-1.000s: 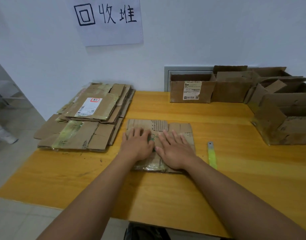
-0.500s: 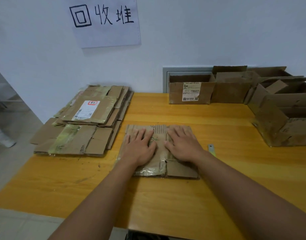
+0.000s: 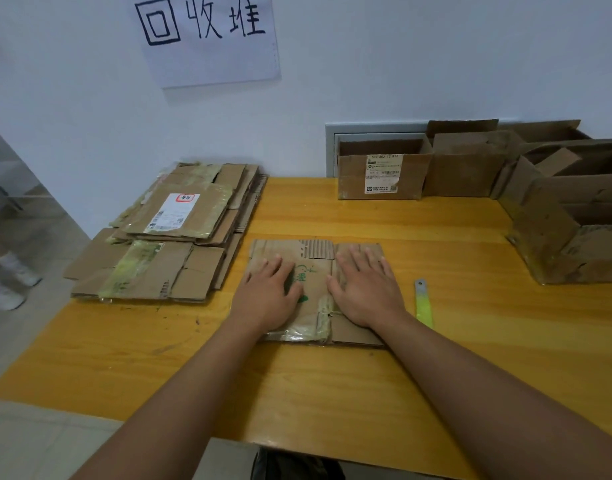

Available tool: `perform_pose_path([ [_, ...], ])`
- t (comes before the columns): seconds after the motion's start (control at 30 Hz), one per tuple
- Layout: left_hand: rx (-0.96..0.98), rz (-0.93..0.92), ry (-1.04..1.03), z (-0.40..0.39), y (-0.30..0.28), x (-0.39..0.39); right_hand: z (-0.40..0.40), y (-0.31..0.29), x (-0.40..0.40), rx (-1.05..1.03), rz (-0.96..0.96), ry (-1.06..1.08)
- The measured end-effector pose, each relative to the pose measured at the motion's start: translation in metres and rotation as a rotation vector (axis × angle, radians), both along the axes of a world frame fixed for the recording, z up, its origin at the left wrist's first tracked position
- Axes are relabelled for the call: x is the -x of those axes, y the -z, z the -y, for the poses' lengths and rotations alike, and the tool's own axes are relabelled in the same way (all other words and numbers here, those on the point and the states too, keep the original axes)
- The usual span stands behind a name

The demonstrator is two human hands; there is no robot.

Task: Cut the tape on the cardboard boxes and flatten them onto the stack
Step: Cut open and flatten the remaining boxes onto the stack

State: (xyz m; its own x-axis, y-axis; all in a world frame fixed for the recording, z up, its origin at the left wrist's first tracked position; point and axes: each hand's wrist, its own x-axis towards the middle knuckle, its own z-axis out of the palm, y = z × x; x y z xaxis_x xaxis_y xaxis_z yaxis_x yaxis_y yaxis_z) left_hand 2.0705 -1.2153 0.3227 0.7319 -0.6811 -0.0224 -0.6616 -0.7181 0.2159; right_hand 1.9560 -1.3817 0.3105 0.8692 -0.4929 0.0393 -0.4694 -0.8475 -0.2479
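Observation:
A flattened cardboard box (image 3: 313, 271) with green print and old tape lies in the middle of the yellow wooden table (image 3: 332, 386). My left hand (image 3: 268, 294) presses flat on its left half, fingers straight. My right hand (image 3: 365, 287) presses flat on its right half. Left of it, at the table's far left corner, lies the stack of flattened boxes (image 3: 173, 233), the top one bearing a white label. A cutter with a yellow-green handle (image 3: 423, 303) lies on the table just right of my right wrist.
Several open, unflattened cardboard boxes (image 3: 384, 171) stand along the back wall and at the right edge (image 3: 574, 223). A paper sign with handwritten characters (image 3: 207, 36) hangs on the wall. A person's shoes (image 3: 10, 282) show on the floor at left.
Both hands slid apart across the flattened box, uncovering the green print between them. The stack and the cutter stayed where they were.

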Motion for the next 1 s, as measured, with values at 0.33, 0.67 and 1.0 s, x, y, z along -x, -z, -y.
perform_pose_path([
  [0.33,-0.013,-0.027,-0.078,-0.014,0.008,0.018,0.001,0.003,0.002,-0.007,0.057,0.01],
  [0.67,-0.038,-0.044,-0.081,-0.013,0.007,0.018,-0.003,-0.018,0.014,-0.09,0.03,0.287],
  [1.0,0.121,0.101,-0.024,-0.023,0.003,0.03,0.022,-0.064,0.026,-1.021,0.429,0.451],
])
